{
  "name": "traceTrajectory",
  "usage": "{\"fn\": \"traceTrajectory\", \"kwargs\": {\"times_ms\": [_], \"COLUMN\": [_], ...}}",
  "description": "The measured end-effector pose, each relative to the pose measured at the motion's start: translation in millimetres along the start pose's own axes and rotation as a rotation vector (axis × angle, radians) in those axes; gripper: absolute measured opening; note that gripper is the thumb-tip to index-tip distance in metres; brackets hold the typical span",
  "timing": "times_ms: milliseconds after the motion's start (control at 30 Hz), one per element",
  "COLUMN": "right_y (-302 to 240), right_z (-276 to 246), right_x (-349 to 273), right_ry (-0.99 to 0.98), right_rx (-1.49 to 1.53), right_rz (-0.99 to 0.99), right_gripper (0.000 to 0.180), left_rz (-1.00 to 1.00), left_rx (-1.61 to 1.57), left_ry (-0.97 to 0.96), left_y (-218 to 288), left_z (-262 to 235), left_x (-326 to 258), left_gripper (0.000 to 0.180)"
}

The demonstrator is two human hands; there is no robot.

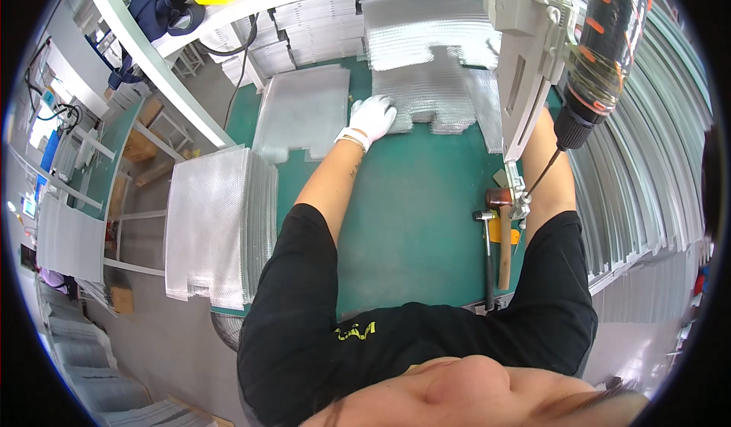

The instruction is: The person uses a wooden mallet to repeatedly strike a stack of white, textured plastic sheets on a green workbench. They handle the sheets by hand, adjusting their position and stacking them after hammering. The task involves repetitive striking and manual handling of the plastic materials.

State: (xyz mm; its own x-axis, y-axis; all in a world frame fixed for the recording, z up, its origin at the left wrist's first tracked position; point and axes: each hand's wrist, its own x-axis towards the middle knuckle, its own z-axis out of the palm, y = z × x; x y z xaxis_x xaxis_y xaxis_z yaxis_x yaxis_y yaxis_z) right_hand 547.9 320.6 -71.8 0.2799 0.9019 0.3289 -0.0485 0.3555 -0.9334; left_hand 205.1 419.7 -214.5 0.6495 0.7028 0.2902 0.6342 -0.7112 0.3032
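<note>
My left hand (373, 117), in a white glove, rests at the left edge of a stack of silvery mesh sheets (430, 96) with notched front edges. Its fingers are bent and look closed on that edge; how many sheets lie between them cannot be made out. To the left lies another flat pile of mesh sheets (303, 111) on the green tabletop (411, 221). My right forearm (552, 172) reaches forward behind a white upright stand (527, 77), which hides the right hand.
A power drill (605, 43) hangs at the upper right, its bit pointing down. Below it lie a wooden-handled mallet (505, 248) and a black-handled hammer (488, 259). Mesh sheets stand upright at the left (209, 225) and in a long row at the right (647, 145).
</note>
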Motion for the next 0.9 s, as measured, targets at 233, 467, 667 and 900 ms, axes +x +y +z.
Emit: {"fn": "traceTrajectory", "kwargs": {"times_ms": [233, 467, 667, 900], "right_y": [-84, -62, 9, 59], "right_z": [5, 47, 78, 118], "right_x": [-54, -161, -338, -445], "right_ry": [-0.035, -0.086, -0.012, -0.081], "right_rx": [0.074, 0.213, 0.170, -0.098], "right_rz": [-0.226, -0.191, 0.099, 0.571], "right_gripper": [0.053, 0.059, 0.083, 0.071], "left_rz": [-0.116, -0.111, -0.412, -0.708], "left_rx": [-0.008, 0.079, -1.743, -1.179], "left_ry": [-0.105, 0.212, 0.156, -0.031], "left_y": [11, -23, 68, 83], "left_z": [-9, -12, -85, -41], "left_x": [8, -25, -260, -414], "left_gripper": [0.043, 0.057, 0.066, 0.071]}}
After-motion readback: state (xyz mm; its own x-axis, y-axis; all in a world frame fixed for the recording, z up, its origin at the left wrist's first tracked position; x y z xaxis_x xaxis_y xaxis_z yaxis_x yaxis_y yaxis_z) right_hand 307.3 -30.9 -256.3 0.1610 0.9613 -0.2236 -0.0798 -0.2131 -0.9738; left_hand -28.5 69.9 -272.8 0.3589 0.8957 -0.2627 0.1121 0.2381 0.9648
